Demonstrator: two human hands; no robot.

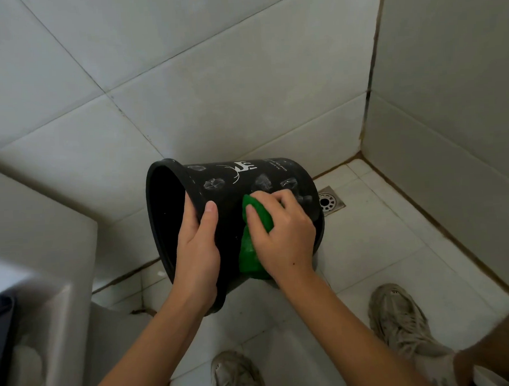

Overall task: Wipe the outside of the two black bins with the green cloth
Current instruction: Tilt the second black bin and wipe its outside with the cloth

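Head view. Black bin (218,200), round, smooth plastic, tapering toward its base, is held tipped on its side above the floor; mouth faces left, base toward the floor drain (329,201). The bin's wall carries a white printed figure and small text near the top, plus dull grey smudges with a crinkled texture. Left hand (196,253) grips the rim: thumb lies on the outer wall, fingers curl over the lip into the dark interior. Right hand (281,235) presses the green cloth (250,257) against the bin's outer wall, just right of the left thumb; fingers are bent over the wad, and a loose fold hangs below the palm. Cloth looks soft and bunched. Floor drain is a round slotted metal grate in a square plate, just right of the bin's base. Glossy pale wall tiles (214,92) stand behind the bin. Two worn beige mesh sneakers (398,318) stand on matte white floor tiles, nearer the camera than the bin.
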